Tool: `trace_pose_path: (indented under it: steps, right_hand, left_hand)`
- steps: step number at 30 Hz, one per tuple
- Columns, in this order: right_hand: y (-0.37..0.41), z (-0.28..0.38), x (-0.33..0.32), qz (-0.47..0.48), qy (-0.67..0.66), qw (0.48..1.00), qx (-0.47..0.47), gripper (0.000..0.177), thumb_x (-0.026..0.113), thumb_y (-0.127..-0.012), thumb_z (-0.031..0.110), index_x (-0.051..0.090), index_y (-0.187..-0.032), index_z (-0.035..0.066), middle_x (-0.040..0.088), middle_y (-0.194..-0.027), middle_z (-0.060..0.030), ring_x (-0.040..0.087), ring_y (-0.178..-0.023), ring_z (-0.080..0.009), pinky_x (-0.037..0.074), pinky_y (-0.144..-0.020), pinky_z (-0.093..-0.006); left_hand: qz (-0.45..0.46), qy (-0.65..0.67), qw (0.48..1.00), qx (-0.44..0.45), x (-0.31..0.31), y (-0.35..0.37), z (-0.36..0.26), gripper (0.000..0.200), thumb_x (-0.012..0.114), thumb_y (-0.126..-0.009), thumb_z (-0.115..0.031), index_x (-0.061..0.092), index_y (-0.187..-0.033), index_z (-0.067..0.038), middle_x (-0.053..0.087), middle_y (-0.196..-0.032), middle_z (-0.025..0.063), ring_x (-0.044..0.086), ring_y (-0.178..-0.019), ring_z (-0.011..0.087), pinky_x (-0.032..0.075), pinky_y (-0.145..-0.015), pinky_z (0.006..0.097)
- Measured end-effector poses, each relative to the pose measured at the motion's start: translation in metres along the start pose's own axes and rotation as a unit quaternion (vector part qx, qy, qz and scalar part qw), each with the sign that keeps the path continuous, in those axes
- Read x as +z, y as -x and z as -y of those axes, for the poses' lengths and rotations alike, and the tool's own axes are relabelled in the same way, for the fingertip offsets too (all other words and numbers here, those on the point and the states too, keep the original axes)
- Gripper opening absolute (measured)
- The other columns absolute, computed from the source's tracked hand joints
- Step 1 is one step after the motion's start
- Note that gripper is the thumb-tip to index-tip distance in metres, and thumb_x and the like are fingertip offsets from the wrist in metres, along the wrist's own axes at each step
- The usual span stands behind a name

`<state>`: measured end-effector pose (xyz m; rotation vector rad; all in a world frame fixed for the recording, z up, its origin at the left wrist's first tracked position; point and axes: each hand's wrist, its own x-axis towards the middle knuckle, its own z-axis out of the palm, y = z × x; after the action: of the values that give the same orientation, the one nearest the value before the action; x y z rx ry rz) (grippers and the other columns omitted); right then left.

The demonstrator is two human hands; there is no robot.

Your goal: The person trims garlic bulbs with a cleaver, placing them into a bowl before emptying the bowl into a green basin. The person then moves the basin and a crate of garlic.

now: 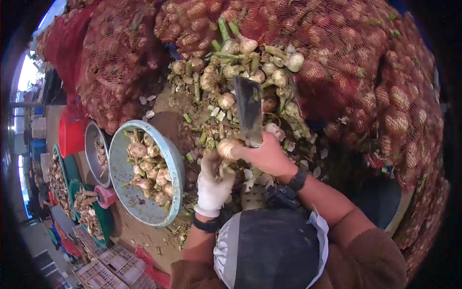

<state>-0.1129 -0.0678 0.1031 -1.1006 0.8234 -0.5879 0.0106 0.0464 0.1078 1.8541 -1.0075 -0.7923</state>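
My left hand [214, 185], in a white glove, is closed around the lower side of a garlic bulb [229, 149]. My bare right hand [270, 156] grips a cleaver [250, 108] whose broad dark blade points up and away from me. The right thumb reaches across to the bulb's right side. The cleaver's handle is mostly hidden in the fist. Just beyond the hands lies a heap of garlic bulbs [226, 101] with green stems, and cut stem pieces and peel are scattered around.
At left stands a pale blue basin [174, 161] with trimmed garlic bulbs, beside a metal bowl [87, 144] and a red bucket [71, 130]. Red mesh sacks of garlic [120, 62] hem in the far and right sides. A dark rounded shape [269, 250] with white edging fills the bottom middle.
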Motion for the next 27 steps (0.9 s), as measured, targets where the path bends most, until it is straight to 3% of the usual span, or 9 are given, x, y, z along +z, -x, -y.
trace_pose_path:
  steps: [3,5,7,8,11,21,22,24,27]
  right_hand:
    - [0.012,0.021,0.0,0.029,0.139,0.99,-0.007,0.036,0.073,-0.073,0.025,0.064,-0.098,0.001,0.063,-0.078,-0.0087,0.056,-0.074,-0.0107,0.047,-0.073,-0.0286]
    - [0.013,0.019,-0.007,0.022,0.205,0.977,-0.058,0.025,0.07,-0.073,0.022,0.064,-0.087,0.002,0.061,-0.073,-0.0094,0.06,-0.071,-0.0168,0.048,-0.067,-0.0328]
    - [0.015,0.012,-0.022,-0.021,0.393,0.887,-0.242,0.019,0.067,-0.07,0.019,0.059,-0.076,0.003,0.058,-0.069,-0.0113,0.061,-0.069,-0.028,0.048,-0.063,-0.0392]
    - [0.02,0.017,-0.031,-0.01,0.455,0.851,-0.263,0.016,0.064,-0.069,0.019,0.055,-0.069,0.006,0.056,-0.067,-0.0109,0.059,-0.068,-0.0319,0.047,-0.059,-0.0421]
    - [0.035,0.008,-0.037,-0.022,0.576,0.788,-0.216,0.016,0.066,-0.061,0.015,0.052,-0.067,0.008,0.053,-0.065,-0.0079,0.057,-0.064,-0.0289,0.045,-0.057,-0.0408]
    - [0.031,-0.015,-0.042,-0.055,0.573,0.775,-0.261,0.005,0.058,-0.068,0.017,0.057,-0.069,0.012,0.056,-0.064,-0.0074,0.058,-0.058,-0.0266,0.046,-0.053,-0.0394]
    - [0.03,-0.03,-0.051,-0.077,0.579,0.793,-0.171,0.007,0.058,-0.069,0.017,0.058,-0.069,0.011,0.057,-0.065,-0.0105,0.059,-0.06,-0.0295,0.047,-0.056,-0.0419]
    - [0.028,-0.048,-0.086,-0.072,0.603,0.789,0.088,0.015,0.053,-0.073,0.018,0.063,-0.071,0.007,0.061,-0.068,-0.0177,0.061,-0.064,-0.035,0.05,-0.06,-0.0458]
    - [0.033,-0.021,-0.079,-0.128,0.401,0.898,0.124,0.033,0.063,-0.073,0.031,0.065,-0.084,0.0,0.062,-0.074,-0.0212,0.063,-0.074,-0.0353,0.05,-0.065,-0.0431]
  left_hand:
    - [0.006,-0.011,0.999,0.043,0.011,-0.016,-0.015,0.059,0.067,-0.069,0.0,0.039,-0.12,-0.002,0.054,-0.108,0.0082,0.055,-0.096,0.0165,0.046,-0.084,0.0284]
    - [-0.006,0.073,0.996,0.048,0.019,-0.03,0.007,0.073,0.078,-0.061,-0.006,0.037,-0.121,-0.002,0.057,-0.102,0.0143,0.061,-0.09,0.0238,0.051,-0.077,0.0336]
    - [0.001,0.064,0.994,0.084,0.017,-0.035,0.012,0.074,0.08,-0.06,-0.006,0.037,-0.12,-0.003,0.056,-0.102,0.0118,0.059,-0.091,0.0215,0.05,-0.079,0.0338]
    - [-0.038,0.233,0.971,-0.034,0.024,-0.028,-0.003,0.072,0.08,-0.06,-0.006,0.038,-0.119,-0.002,0.054,-0.103,0.0091,0.056,-0.093,0.0194,0.048,-0.082,0.0334]
    - [-0.073,0.094,0.991,0.067,0.024,-0.032,0.006,0.07,0.079,-0.061,-0.005,0.038,-0.118,-0.003,0.051,-0.102,0.0081,0.054,-0.095,0.0181,0.045,-0.084,0.0319]
    - [-0.041,0.08,0.996,0.017,0.025,-0.023,-0.025,0.066,0.08,-0.062,-0.01,0.041,-0.114,-0.002,0.051,-0.101,0.0087,0.055,-0.092,0.0188,0.047,-0.08,0.0325]
    - [-0.017,0.076,0.997,-0.023,0.022,-0.021,-0.029,0.067,0.08,-0.062,-0.01,0.04,-0.114,-0.002,0.051,-0.1,0.0089,0.055,-0.092,0.019,0.048,-0.079,0.0329]
    - [-0.048,0.009,0.994,0.094,0.014,-0.02,-0.032,0.066,0.078,-0.06,-0.006,0.039,-0.112,-0.001,0.051,-0.1,0.0092,0.056,-0.091,0.0191,0.049,-0.079,0.0324]
    - [-0.04,0.048,0.993,0.104,0.001,-0.017,-0.039,0.066,0.076,-0.057,-0.004,0.04,-0.112,-0.001,0.051,-0.1,0.0094,0.056,-0.09,0.0189,0.049,-0.079,0.0315]
